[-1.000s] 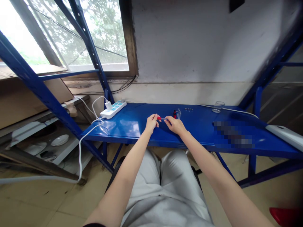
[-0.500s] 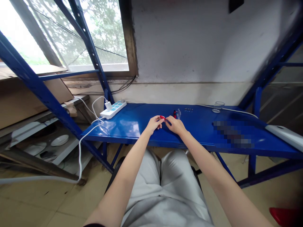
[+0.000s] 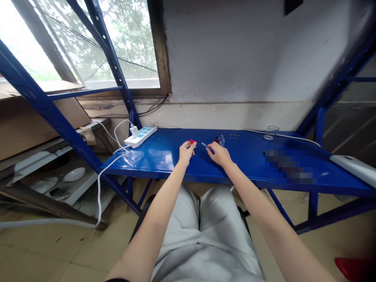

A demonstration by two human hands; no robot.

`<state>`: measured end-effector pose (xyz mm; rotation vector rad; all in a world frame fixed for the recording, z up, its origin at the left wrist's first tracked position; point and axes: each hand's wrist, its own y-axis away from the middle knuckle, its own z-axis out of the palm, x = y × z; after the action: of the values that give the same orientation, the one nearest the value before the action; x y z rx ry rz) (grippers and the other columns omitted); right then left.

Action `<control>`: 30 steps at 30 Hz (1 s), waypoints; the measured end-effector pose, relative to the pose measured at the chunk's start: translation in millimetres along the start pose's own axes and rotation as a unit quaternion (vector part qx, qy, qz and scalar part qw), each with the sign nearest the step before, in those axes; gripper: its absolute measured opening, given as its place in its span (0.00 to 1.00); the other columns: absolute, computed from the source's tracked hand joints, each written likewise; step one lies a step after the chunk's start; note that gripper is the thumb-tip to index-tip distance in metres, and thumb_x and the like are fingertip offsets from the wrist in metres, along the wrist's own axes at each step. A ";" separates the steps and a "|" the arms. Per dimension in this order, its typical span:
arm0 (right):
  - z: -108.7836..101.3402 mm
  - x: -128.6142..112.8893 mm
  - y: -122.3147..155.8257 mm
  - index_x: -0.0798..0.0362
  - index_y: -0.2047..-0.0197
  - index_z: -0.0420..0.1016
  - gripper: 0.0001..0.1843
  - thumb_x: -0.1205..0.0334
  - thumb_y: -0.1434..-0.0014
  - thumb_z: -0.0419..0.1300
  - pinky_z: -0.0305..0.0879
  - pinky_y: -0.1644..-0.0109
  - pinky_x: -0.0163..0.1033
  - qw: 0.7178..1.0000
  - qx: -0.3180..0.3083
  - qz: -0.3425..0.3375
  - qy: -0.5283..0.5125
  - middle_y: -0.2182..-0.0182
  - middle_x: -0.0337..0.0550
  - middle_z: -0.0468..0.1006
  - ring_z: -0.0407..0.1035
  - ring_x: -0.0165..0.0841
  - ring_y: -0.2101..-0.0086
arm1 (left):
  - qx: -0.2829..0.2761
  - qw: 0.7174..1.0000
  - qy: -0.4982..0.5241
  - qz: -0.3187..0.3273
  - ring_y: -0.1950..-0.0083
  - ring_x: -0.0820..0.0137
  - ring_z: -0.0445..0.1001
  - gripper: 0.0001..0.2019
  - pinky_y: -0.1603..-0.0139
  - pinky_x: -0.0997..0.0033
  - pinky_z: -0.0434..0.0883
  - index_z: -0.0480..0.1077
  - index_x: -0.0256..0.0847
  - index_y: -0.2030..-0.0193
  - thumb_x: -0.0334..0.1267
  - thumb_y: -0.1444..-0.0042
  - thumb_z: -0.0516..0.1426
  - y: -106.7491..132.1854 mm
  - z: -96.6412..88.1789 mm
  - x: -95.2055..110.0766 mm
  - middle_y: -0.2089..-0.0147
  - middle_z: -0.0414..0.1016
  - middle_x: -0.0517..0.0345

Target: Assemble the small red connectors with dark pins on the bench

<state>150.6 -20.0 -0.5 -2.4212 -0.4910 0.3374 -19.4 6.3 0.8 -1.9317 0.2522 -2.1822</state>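
Over the blue table [image 3: 164, 137], my left hand [image 3: 185, 153] is closed with a small red piece [image 3: 192, 141] pinched at its fingertips. My right hand [image 3: 220, 154] grips a thin, pale translucent stick-like piece [image 3: 203, 145] that points left toward the red one. A gap separates the two pieces. Just beyond my right hand lie some clear pieces [image 3: 222, 140] and a few red and black pieces [image 3: 217, 139], partly hidden by the hand. Farther back sits a little group of several tiny shiny bits [image 3: 234, 136].
A white power strip [image 3: 141, 136] with a plug lies at the table's left. A clear glass [image 3: 270, 133] stands at the back right, near a cable. A blurred dark object [image 3: 289, 167] and a white device [image 3: 354, 168] are to the right. Blue posts rise at both ends.
My hands have moved apart, the left one going left with the red piece. The translucent piece now shows in my right hand; before, the hands met at the red piece.
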 end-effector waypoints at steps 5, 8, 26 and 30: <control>-5.5 2.4 3.2 0.53 0.58 0.69 0.16 0.55 0.39 0.44 0.56 0.70 0.31 0.998 0.023 0.047 -0.043 0.64 0.44 0.72 0.67 0.29 0.67 | -0.045 0.996 -0.065 0.038 0.85 0.83 0.59 0.16 0.84 0.78 0.56 0.69 0.35 0.69 0.48 0.56 0.59 -1.6 5.8 -6.0 0.74 0.68 0.61; -6.9 10.6 6.0 0.53 0.59 0.69 0.15 0.56 0.40 0.47 0.57 0.68 0.32 0.992 0.031 0.105 -0.061 0.67 0.44 0.73 0.66 0.30 0.68 | -0.094 0.985 -0.135 0.055 0.83 0.81 0.61 0.15 0.81 0.77 0.59 0.70 0.35 0.70 0.47 0.56 0.59 -4.1 14.8 -6.6 0.75 0.68 0.61; -13.3 39.1 10.8 0.49 0.65 0.76 0.14 0.52 0.45 0.53 0.61 0.63 0.37 0.929 -0.083 0.360 0.005 0.66 0.45 0.78 0.70 0.37 0.63 | -0.140 0.888 -0.431 0.075 0.69 0.72 0.69 0.08 0.68 0.74 0.63 0.72 0.38 0.71 0.41 0.52 0.57 -9.8 82.2 -4.1 0.71 0.73 0.56; -11.0 40.2 8.8 0.49 0.64 0.76 0.14 0.52 0.46 0.54 0.61 0.61 0.37 0.925 -0.111 0.362 0.028 0.65 0.46 0.78 0.70 0.37 0.61 | -0.135 0.867 -0.477 0.058 0.63 0.68 0.71 0.07 0.61 0.70 0.64 0.72 0.40 0.71 0.41 0.52 0.57 -9.5 87.5 -5.5 0.68 0.74 0.55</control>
<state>192.9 -15.2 -2.4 -2.7502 0.4438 0.5391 67.6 18.3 8.8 -2.7739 0.4794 -0.9278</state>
